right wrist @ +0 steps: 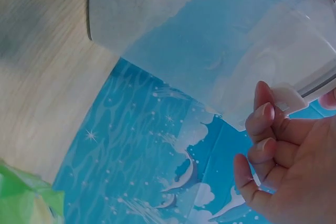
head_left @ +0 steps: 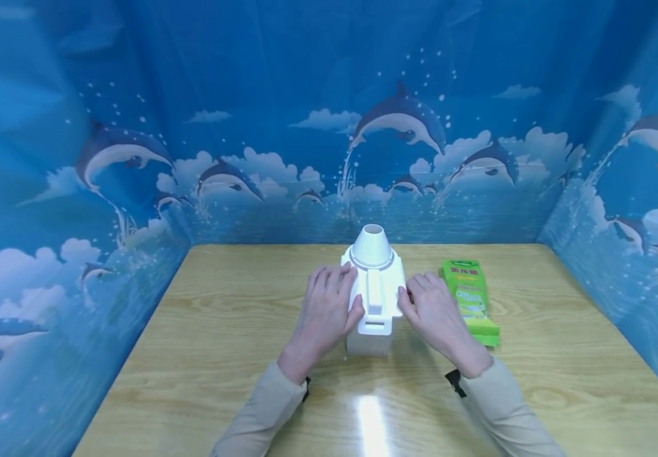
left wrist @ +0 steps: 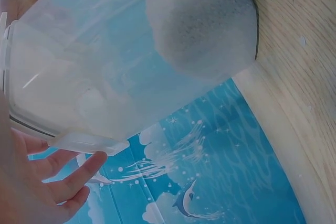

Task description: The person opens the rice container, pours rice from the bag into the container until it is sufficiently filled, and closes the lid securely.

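Observation:
A translucent storage container (left wrist: 121,72) stands upright on the table, with pale grains visible low inside. Its white lid (head_left: 387,279) bears a cone-shaped spout (head_left: 372,247) and a handle. At the lid's left edge, my left hand (head_left: 326,311) holds on, thumb on the near corner; in the left wrist view its fingertips touch a white side latch (left wrist: 89,143). On the opposite side my right hand (head_left: 434,311) grips the lid's edge with bent fingers. The right wrist view has its index fingertip at the other latch (right wrist: 286,98), thumb mostly out of frame.
A green printed packet (head_left: 466,292) lies on the wooden table (head_left: 237,330), right of the container and close behind my right hand. Blue dolphin-print sheeting (head_left: 283,139) surrounds the back and sides of the table.

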Demonstrator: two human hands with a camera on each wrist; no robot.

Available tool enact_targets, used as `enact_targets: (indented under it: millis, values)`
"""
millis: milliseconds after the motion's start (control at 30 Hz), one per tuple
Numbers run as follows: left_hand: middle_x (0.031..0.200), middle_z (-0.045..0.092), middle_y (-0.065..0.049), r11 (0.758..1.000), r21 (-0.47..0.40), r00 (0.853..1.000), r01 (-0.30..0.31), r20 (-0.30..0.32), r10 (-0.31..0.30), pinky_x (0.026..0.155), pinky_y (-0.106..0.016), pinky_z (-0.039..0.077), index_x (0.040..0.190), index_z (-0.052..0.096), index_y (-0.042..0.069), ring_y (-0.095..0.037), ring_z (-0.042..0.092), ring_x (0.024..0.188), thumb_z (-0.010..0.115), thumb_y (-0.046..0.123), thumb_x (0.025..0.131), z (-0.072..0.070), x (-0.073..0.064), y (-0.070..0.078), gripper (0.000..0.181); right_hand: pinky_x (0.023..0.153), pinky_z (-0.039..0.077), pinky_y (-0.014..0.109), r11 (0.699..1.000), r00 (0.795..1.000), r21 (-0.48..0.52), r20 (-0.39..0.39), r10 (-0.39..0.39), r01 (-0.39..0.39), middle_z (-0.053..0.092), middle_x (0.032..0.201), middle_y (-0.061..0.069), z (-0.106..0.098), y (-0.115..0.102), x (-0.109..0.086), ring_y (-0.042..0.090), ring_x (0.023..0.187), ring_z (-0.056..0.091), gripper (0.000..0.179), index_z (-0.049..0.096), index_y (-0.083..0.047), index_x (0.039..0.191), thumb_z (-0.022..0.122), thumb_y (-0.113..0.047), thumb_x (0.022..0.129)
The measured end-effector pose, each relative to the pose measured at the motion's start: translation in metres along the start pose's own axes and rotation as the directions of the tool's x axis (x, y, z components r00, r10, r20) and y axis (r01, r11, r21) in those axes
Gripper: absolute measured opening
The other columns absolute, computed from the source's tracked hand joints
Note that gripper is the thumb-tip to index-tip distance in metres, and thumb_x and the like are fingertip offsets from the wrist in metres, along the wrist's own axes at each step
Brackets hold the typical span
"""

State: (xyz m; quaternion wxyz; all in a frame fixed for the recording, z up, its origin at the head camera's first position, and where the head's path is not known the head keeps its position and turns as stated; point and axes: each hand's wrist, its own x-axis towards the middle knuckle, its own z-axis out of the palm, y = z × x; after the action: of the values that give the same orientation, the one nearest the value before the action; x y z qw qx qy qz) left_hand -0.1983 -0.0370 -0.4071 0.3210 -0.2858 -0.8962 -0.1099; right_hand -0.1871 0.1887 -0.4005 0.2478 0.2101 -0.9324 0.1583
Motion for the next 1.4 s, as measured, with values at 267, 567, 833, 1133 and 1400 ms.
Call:
enact_targets:
  millis: [267, 567, 833, 1133, 1400]
  values:
    - [0.130, 0.063, -0.016, 1.000, -0.019, 1.000, 0.013, 0.017, -0.013, 0.104, -0.051, 0.047, 0.133, 0.060, 0.002, -0.032, 0.061, 0.112, 0.048, 0.033, 0.098, -0.003, -0.001, -0.001, 0.048, 0.068, 0.041, 0.036, 1.000, 1.000, -0.009, 0.006, -0.018, 0.018, 0.052, 0.071, 0.001, -0.003, -0.002, 0.001, 0.022, 0.073, 0.047, 0.031, 0.053, -0.012, 0.071, 0.050, -0.018, 0.101]
    - [0.136, 0.060, -0.017, 0.999, -0.042, 0.999, 0.022, 0.043, -0.021, 0.103, -0.049, 0.048, 0.137, 0.058, 0.001, -0.033, 0.061, 0.114, 0.051, 0.031, 0.100, -0.008, 0.000, 0.006, 0.048, 0.078, 0.052, 0.047, 0.992, 0.991, -0.005, 0.037, 0.128, -0.128, 0.067, 0.099, 0.011, -0.009, 0.002, 0.001, 0.030, 0.093, 0.061, 0.043, 0.066, -0.004, 0.109, 0.056, -0.046, 0.101]
    - [0.135, 0.063, -0.011, 0.994, -0.044, 0.995, 0.099, 0.003, -0.099, 0.104, -0.050, 0.047, 0.138, 0.059, 0.007, -0.029, 0.062, 0.117, 0.056, 0.041, 0.101, -0.016, 0.000, 0.016, 0.051, 0.088, 0.054, 0.057, 1.000, 0.996, 0.005, -0.084, 0.001, 0.000, 0.064, 0.127, 0.021, -0.007, 0.010, 0.002, 0.041, 0.111, 0.063, 0.036, 0.063, -0.011, 0.136, 0.060, -0.023, 0.103]
    - [0.118, 0.070, -0.006, 0.999, 0.003, 0.995, 0.052, -0.089, -0.052, 0.097, -0.048, 0.051, 0.132, 0.063, 0.007, -0.023, 0.066, 0.106, 0.070, 0.051, 0.090, -0.018, -0.003, 0.038, 0.060, 0.085, 0.054, 0.056, 0.999, 0.992, 0.004, -0.122, -0.045, 0.046, 0.067, 0.120, 0.019, -0.007, 0.013, 0.001, 0.040, 0.105, 0.064, 0.031, 0.068, -0.015, 0.132, 0.063, -0.019, 0.101]
    - [0.115, 0.071, -0.007, 0.997, -0.054, 0.990, 0.058, -0.125, -0.064, 0.096, -0.047, 0.051, 0.130, 0.065, 0.007, -0.024, 0.066, 0.105, 0.075, 0.037, 0.086, -0.016, -0.003, 0.038, 0.055, 0.084, 0.054, 0.052, 0.999, 0.994, 0.000, -0.107, -0.034, 0.034, 0.069, 0.109, 0.016, -0.009, 0.013, -0.003, 0.036, 0.098, 0.064, 0.032, 0.068, -0.014, 0.132, 0.064, -0.022, 0.101]
